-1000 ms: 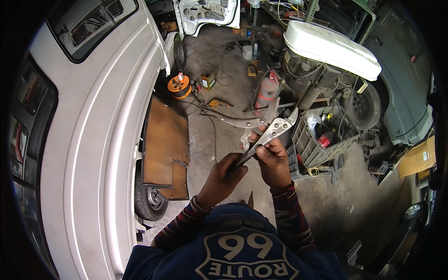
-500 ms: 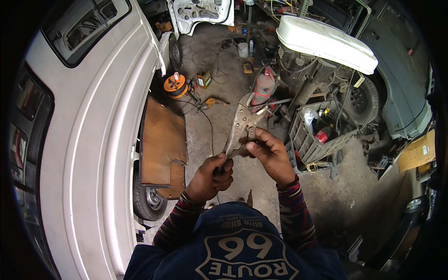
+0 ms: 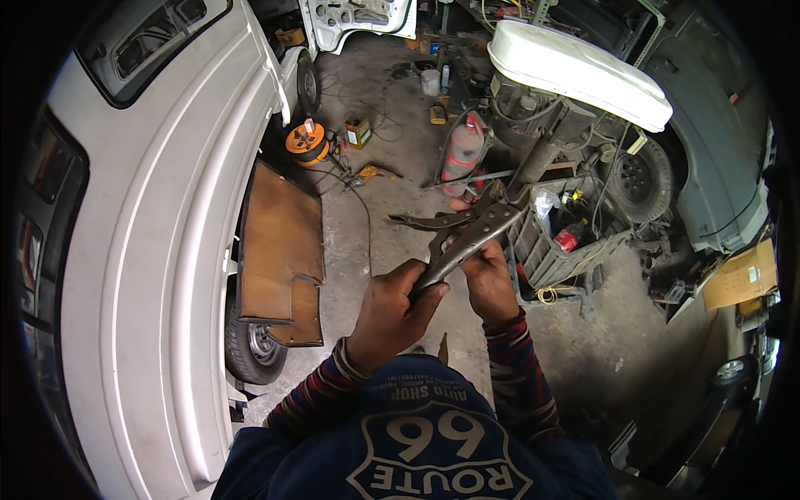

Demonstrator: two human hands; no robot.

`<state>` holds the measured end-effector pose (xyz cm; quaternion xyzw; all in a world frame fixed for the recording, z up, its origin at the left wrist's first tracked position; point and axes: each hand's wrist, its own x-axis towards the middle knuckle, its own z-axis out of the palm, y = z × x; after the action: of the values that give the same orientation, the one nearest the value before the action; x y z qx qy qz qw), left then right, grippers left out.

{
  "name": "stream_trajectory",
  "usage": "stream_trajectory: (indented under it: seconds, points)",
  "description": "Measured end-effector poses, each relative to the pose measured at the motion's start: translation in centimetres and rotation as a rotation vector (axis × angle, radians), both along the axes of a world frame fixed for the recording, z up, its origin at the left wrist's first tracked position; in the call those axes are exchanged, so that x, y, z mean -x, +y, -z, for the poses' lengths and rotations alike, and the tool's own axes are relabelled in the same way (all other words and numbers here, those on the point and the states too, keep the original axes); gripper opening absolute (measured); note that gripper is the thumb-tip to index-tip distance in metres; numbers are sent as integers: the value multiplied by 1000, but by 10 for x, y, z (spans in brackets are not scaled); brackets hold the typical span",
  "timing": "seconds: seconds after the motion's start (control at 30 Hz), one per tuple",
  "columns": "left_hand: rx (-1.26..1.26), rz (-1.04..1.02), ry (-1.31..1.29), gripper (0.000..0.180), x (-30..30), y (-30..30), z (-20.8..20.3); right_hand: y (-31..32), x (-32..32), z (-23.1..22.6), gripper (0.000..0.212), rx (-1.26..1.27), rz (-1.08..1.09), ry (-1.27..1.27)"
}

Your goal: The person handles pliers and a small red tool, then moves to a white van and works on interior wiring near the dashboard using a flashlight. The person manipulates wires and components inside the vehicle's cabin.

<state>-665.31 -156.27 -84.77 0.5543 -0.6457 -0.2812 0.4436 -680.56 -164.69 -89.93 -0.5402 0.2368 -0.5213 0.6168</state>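
Observation:
In front of my chest I hold a pair of worn metal locking pliers (image 3: 473,240). Its riveted body slants up to the right, and one lever arm sticks out to the left, spread away from the main handle. My left hand (image 3: 392,308) is closed round the lower end of the handle, with the thumb along it. Close by, my right hand (image 3: 493,290) grips the pliers from the right side; its fingertips are partly hidden behind the tool.
A white van (image 3: 167,250) stands along the left, with a brown panel (image 3: 283,242) leaning on it. Ahead on the floor are an orange cable reel (image 3: 307,145), a yellow power tool (image 3: 372,173) and a red gas cylinder (image 3: 463,154). At right stands a grey crate (image 3: 554,262).
The pliers have turned from nearly upright to slanting right, and the lever arm now points left. My left hand has shifted right and turned with the handle.

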Motion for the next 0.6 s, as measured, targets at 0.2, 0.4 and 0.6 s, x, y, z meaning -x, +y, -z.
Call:
stream_trajectory:
  seconds: [0.2,0.4,0.6]
  points:
    - [97,2,-90,21,25,-8,2,-4,22,3,55,-116,-59,-192]
    - [151,17,-73,21,47,-16,5,-12,45,-4,58,-110,-34,-170]
    - [169,44,-70,21,58,-24,2,-17,54,-6,58,-122,-24,-233]
